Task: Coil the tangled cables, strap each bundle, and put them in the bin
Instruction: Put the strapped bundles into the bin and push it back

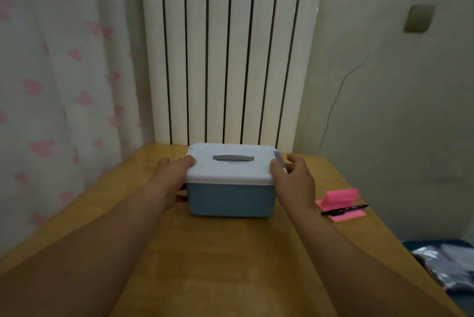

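Closed bin (230, 198) — left hand (171, 176), right hand (293, 180) gripping

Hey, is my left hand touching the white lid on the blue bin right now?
Touching. The head view shows the left hand with its thumb lying on the left corner of the lid, with no gap between them.
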Demonstrator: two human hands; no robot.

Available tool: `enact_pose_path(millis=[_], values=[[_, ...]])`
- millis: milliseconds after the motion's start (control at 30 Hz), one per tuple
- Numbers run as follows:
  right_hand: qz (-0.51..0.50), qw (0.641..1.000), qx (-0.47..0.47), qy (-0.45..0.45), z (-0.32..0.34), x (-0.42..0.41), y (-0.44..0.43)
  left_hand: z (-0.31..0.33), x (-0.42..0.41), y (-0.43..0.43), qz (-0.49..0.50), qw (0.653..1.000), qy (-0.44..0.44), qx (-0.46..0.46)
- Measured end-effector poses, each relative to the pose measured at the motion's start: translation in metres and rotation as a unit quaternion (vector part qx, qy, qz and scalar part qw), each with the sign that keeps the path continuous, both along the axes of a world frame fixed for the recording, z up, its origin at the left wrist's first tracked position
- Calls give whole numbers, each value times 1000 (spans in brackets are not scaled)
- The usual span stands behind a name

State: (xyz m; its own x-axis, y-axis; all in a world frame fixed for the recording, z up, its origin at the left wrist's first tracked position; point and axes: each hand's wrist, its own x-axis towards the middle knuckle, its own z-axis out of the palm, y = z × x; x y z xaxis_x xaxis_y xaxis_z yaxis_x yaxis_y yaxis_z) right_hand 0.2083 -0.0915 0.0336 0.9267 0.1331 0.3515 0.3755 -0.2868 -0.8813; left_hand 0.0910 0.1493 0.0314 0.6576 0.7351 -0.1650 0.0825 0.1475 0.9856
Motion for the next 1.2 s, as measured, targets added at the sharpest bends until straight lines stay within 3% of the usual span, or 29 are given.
enact_pose_path(millis=[167, 267, 467, 667, 1200], values=[[16, 995, -93, -37, 4, 10, -6, 2, 4, -4, 9, 1000, 5, -8], [43, 997, -63, 12, 4, 12, -3, 6, 3, -19, 68, 997, -25, 24], [75, 995, -27, 58, 0, 16, 1, -8, -2, -43, 79, 989, -83, 89], [78, 993, -15, 82, 2, 18, 4, -10, 5, -33, 90, 980, -70, 164], [41, 994, -2, 102, 9, 4, 8, -12, 14, -16, 54, 978, -64, 191]])
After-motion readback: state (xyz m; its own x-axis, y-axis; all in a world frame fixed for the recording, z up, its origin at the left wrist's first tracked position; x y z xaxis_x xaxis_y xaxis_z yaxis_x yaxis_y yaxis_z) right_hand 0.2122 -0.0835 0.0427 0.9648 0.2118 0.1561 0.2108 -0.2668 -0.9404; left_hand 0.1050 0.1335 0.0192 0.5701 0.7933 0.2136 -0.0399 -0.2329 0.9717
